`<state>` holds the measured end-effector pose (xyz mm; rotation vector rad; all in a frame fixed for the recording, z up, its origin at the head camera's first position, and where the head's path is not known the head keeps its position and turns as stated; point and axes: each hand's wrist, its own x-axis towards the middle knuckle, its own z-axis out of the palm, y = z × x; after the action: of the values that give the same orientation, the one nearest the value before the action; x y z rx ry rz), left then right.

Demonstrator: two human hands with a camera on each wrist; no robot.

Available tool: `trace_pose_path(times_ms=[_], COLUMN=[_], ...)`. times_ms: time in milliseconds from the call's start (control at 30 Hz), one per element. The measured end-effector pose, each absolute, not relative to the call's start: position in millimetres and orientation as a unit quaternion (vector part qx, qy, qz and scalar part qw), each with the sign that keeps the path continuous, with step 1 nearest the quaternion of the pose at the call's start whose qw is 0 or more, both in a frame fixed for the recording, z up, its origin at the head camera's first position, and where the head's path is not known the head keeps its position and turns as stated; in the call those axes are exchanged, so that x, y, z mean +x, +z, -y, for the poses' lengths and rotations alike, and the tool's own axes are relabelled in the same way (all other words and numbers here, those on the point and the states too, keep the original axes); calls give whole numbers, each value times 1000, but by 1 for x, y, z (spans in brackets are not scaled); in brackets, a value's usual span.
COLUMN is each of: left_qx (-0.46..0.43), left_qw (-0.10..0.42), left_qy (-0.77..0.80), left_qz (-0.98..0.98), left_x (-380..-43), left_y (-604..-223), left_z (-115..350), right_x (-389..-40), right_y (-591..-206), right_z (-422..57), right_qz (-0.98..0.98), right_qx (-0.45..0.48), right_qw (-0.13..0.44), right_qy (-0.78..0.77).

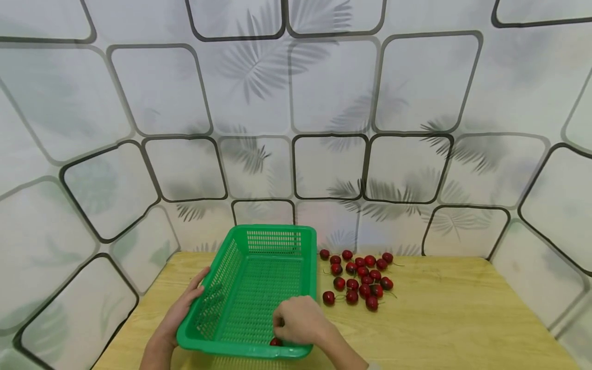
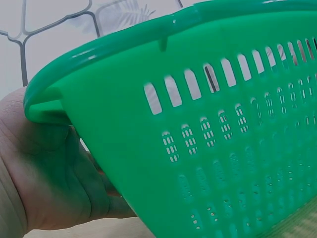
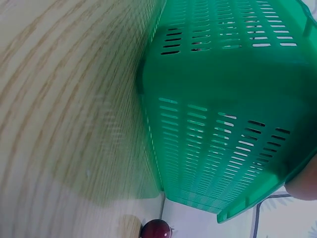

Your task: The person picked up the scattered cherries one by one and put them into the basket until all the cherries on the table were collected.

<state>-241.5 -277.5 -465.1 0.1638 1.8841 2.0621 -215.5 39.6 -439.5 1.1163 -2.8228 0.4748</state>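
where basket (image 1: 240, 350) overlaps, cherry (image 1: 276, 341) hides (partly)

Yellowish wood-grain table (image 1: 444, 318), white backdrop (image 1: 416, 77); grey leaf prints (image 1: 254, 67), dark rounded outlines (image 1: 330, 198)

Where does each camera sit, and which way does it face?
Head: on the head, facing forward and down at the green basket, cherries and patterned wall; left hand and right hand show.
Left wrist: worn there, facing the green basket's outside; left hand at left edge.
Right wrist: worn there, facing the green basket's outside and table; part of right hand at right edge.
All share the green basket; head and right wrist also share the table.
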Motion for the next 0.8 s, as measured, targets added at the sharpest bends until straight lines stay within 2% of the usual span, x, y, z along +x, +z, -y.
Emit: trace_pose_path(times_ms=[367,533,633,800], left_qx=[41,43,42,34], left_qw=[147,150,147,136], left_qy=[726,731,734,730], left_qz=[-671,-664,-662,-669], left_x=[-241,-240,-240,-241], left_y=[-466,-466,-467,-467], left_z=[274,275,274,272], right_x=[-214,-216,-218,-222], right_y=[-438,-441,-443,-440], right_z=[-42,-44,-48,-63], right_qz=[906,864,808,728], right_qx=[339,326,311,246], right_qw=[30,29,41,103], right_qy=[250,382,500,632])
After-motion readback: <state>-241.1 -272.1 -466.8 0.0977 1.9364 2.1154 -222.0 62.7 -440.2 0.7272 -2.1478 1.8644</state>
